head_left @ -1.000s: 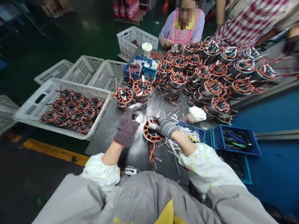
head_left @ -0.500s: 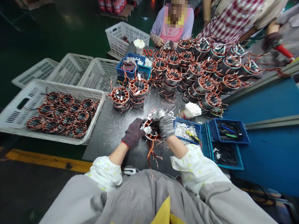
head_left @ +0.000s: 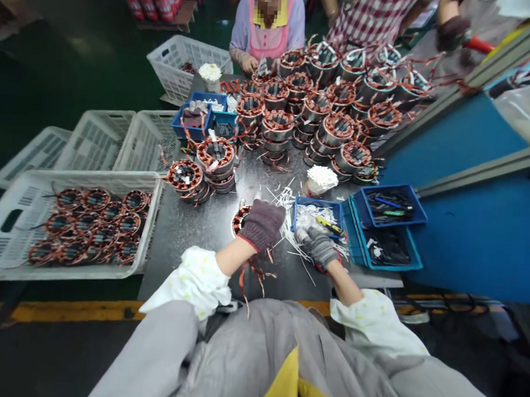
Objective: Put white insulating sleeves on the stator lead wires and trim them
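Observation:
My left hand [head_left: 261,223], in a dark knit glove, lies over a copper-wound motor stator [head_left: 239,219] on the metal table [head_left: 192,230], its fingers curled on the stator's top. Copper leads [head_left: 252,276] trail from the stator toward me. My right hand [head_left: 318,246], in a grey glove, rests among loose white strips [head_left: 290,223] just in front of a small blue tray [head_left: 318,206]. Its fingers are bent, and what they pinch is too small to name.
Two short stacks of stators [head_left: 202,168] stand beyond my hands, a large pile [head_left: 323,101] further back. A white crate [head_left: 9,232] of stators sits left. Blue bins [head_left: 385,228] with tools lie right. Two other people work at the far end.
My right hand left the stator and moved right and nearer to me, down among the white strips. My left hand shifted onto the stator's top. The camera swung right.

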The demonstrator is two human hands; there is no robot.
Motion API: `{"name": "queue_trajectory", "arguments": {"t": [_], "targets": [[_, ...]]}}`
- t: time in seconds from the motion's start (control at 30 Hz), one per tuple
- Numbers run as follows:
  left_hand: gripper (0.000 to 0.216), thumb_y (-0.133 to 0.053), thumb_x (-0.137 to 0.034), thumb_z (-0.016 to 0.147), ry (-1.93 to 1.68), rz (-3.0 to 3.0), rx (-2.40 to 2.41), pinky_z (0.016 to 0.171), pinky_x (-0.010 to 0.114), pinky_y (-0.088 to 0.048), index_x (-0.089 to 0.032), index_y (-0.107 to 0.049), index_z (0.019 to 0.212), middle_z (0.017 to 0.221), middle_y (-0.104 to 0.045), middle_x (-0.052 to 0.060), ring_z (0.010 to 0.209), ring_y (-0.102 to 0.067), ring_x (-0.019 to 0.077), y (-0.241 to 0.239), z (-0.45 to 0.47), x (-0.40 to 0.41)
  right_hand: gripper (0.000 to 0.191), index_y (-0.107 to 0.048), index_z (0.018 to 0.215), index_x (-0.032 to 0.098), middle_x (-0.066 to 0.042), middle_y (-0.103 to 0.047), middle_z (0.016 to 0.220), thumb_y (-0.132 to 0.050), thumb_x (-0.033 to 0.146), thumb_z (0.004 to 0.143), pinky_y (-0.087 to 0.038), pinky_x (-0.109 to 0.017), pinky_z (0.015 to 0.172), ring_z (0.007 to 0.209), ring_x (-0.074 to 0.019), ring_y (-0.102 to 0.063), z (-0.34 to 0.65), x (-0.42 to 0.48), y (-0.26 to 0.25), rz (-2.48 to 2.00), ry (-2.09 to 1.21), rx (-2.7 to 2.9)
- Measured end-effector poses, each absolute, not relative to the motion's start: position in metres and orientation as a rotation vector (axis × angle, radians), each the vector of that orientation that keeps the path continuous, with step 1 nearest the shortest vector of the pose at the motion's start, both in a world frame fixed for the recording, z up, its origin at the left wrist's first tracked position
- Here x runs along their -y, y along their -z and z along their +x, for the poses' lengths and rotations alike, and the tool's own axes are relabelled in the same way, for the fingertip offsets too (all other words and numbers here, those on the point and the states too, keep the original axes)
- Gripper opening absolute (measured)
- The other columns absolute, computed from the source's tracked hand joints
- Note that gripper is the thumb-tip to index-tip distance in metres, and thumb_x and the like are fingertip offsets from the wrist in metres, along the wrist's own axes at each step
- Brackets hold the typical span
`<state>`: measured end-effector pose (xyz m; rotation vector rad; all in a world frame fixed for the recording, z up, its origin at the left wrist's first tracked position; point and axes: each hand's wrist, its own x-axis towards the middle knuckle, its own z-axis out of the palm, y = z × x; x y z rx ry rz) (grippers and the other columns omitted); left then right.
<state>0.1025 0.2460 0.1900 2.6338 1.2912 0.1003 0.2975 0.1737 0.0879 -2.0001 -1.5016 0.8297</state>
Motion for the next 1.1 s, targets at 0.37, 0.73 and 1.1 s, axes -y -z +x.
{"name": "queue_trajectory", "arguments": {"t": [0.37, 0.73, 1.1], "targets": [[0.051, -0.034, -0.054, 0.098, -0.275, 2.653, -1.121, 0.093, 0.043, -0.048, -0.024, -0.075, 0.098, 0.095, -0.076, 0.007, 0.094, -0.070, 0.0279, -0.161, 0.103, -0.276, 0.019, -0.073, 0.100, 0.018, -0.005, -0.077, 0.100, -0.059, 0.028, 0.094, -0.055, -0.033, 0.088, 0.093, -0.0187, -0.071, 0.422, -0.111, -0.062, -2.276, -0.805, 1.175], [0.039, -0.048, -0.043, 0.097, -0.796, 2.291, -1.481, 0.114, 0.050, -0.044, -0.029, -0.062, 0.130, 0.135, -0.064, 0.003, 0.129, -0.058, 0.0277, -0.175, 0.063, -0.223, 0.029, -0.076, 0.106, 0.016, -0.014, -0.073, 0.116, -0.059, 0.034, 0.091, -0.048, -0.034, 0.095, 0.113, -0.0288, -0.065, 0.569, -0.122, -0.070, -2.589, -0.546, 0.777], [0.031, -0.055, -0.037, 0.095, -0.879, 2.534, -1.592, 0.115, 0.059, -0.040, -0.027, -0.066, 0.123, 0.137, -0.063, 0.009, 0.136, -0.051, 0.0346, -0.164, 0.077, -0.226, 0.035, -0.061, 0.126, 0.017, -0.009, -0.064, 0.124, -0.061, 0.039, 0.098, -0.059, -0.041, 0.087, 0.103, -0.0208, -0.066, 0.580, -0.167, -0.060, -2.407, -0.846, 0.465]]}}
